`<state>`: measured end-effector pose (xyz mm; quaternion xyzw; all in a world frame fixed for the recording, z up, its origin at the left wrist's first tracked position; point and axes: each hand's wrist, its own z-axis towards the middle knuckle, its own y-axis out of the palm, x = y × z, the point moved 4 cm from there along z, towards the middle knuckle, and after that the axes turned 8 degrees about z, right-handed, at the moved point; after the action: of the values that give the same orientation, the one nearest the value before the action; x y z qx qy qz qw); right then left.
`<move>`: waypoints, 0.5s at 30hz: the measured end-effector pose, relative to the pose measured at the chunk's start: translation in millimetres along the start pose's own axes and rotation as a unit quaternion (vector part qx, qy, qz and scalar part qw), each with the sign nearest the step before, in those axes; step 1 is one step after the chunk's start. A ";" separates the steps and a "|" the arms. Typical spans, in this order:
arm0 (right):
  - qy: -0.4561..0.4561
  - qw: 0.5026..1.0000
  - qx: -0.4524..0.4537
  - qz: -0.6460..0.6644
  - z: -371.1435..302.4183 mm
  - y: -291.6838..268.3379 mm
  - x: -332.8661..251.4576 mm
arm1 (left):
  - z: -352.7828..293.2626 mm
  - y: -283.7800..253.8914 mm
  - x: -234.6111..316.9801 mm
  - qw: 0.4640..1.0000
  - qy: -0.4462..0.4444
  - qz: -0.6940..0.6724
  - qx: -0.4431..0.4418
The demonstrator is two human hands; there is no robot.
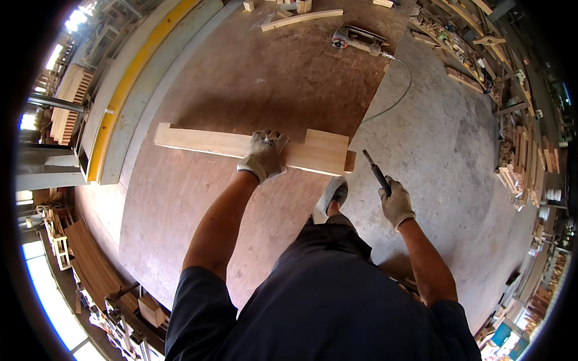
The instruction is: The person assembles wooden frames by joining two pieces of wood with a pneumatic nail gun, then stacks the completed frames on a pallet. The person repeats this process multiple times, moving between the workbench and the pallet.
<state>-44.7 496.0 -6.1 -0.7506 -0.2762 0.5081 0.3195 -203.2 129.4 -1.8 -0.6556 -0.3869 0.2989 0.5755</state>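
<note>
A long pale wooden board (205, 142) with a notched end lies across a brown plywood work surface (253, 78). My left hand (264, 154), in a grey work glove, presses flat on the board near its right end. My right hand (395, 201), also gloved, grips a slim dark-handled tool (376, 172) that points up and to the left, a little right of the board's end and off the plywood's edge. My shoe (335, 194) shows on the floor between the two hands.
A power tool (358, 40) with a cable lies at the plywood's far edge beside loose wood strips (301, 19). Grey concrete floor (445, 150) spreads to the right. Racks of timber and offcuts (524, 156) line the right side; stacked wood (90, 265) fills the lower left.
</note>
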 end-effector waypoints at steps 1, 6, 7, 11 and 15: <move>-0.033 0.998 0.005 -0.043 -0.3 -1.1 0.1 | 0.0 0.1 0.3 1.000 -0.002 0.001 0.000; -0.153 0.965 0.014 -0.212 -4.0 -6.3 -11.8 | -1.0 -1.7 0.8 1.000 -0.002 0.018 0.002; -0.169 0.957 0.017 -0.234 -2.5 -7.8 -14.2 | -0.9 -1.5 0.8 1.000 -0.002 0.018 0.002; -0.234 0.914 0.053 -0.329 2.3 -11.2 -23.8 | 0.6 -1.7 0.7 1.000 0.004 0.017 0.001; -0.274 0.871 0.083 -0.400 8.6 -10.6 -24.7 | 2.3 5.6 -2.2 1.000 -0.013 0.020 0.005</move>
<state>-61.9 486.3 14.1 -0.3776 -0.5862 0.5428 0.4682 -205.4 128.5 -7.8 -0.6564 -0.3800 0.3207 0.5673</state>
